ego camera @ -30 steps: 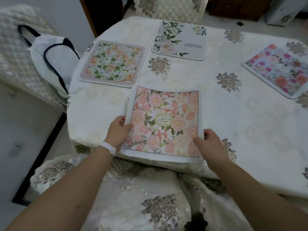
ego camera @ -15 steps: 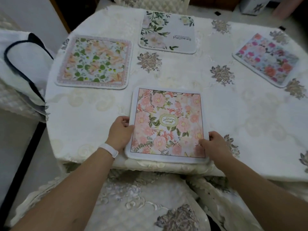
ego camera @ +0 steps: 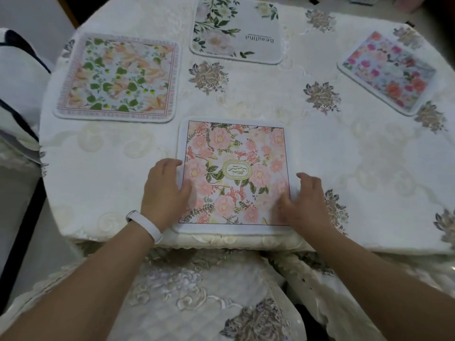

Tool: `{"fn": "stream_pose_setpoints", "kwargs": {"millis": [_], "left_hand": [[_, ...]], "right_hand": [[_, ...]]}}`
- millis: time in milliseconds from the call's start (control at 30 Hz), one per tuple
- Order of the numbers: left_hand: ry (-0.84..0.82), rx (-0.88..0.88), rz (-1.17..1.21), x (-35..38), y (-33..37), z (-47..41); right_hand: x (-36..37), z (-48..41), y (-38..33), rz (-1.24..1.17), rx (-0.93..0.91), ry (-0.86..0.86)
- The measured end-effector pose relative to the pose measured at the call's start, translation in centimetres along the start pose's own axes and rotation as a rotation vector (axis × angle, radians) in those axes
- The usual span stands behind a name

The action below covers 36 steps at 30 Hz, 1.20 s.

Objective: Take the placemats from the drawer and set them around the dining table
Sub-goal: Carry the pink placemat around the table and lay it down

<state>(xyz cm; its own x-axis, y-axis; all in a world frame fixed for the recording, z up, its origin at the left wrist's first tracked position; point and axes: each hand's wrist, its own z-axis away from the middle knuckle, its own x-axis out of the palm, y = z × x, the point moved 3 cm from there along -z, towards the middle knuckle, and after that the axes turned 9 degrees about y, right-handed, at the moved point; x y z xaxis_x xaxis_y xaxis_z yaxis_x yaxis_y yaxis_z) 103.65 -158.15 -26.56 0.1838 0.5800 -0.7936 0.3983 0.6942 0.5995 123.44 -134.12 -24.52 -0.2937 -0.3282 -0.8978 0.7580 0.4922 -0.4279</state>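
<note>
A pink floral placemat (ego camera: 234, 168) with a gold oval label lies flat at the near edge of the round dining table (ego camera: 320, 148). My left hand (ego camera: 165, 193) rests on its left edge, thumb lying on the print. My right hand (ego camera: 305, 200) presses on its lower right corner with the fingers spread. Three more placemats lie around the table: a green and orange one (ego camera: 118, 77) at the left, a white one with leaves (ego camera: 236, 28) at the far side, and a pink and blue one (ego camera: 386, 70) at the right.
A cream embroidered cloth covers the table. A chair with a quilted floral cover (ego camera: 197, 296) stands just under my arms. A white bag with dark straps (ego camera: 17, 77) sits on another chair at the left.
The placemat went from held at the table's edge to lying flat on the cloth. Both hands slid from gripping its sides onto its top surface, and my view moved closer over the table.
</note>
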Motion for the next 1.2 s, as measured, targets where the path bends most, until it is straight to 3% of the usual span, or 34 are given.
{"fn": "stream_pose_setpoints", "kwargs": {"millis": [133,233,367,533,900,1200], "left_hand": [[-0.230,0.354,-0.203,3.4,2.5,0.1],[-0.340,0.408,-0.270,6.0,3.6,-0.8],[-0.323,0.453,-0.315,8.1,5.0,-5.4],[-0.283,0.440,-0.385,9.8,5.5,-10.5],[-0.245,0.252,-0.428,8.4,2.9,-12.5],[-0.192,0.127,-0.422,6.2,0.9,-7.7]], "right_hand": [[2.6,-0.9,-2.3,0.201,-0.378,-0.192],[5.4,-2.5,-4.0,0.288,-0.516,-0.295],[7.6,-7.0,-7.5,0.317,-0.571,-0.259],[9.0,-11.5,-8.9,0.309,-0.576,-0.146],[6.5,-16.6,-5.6,0.281,-0.342,-0.072],[5.1,-10.0,-2.4,0.305,-0.284,-0.117]]}}
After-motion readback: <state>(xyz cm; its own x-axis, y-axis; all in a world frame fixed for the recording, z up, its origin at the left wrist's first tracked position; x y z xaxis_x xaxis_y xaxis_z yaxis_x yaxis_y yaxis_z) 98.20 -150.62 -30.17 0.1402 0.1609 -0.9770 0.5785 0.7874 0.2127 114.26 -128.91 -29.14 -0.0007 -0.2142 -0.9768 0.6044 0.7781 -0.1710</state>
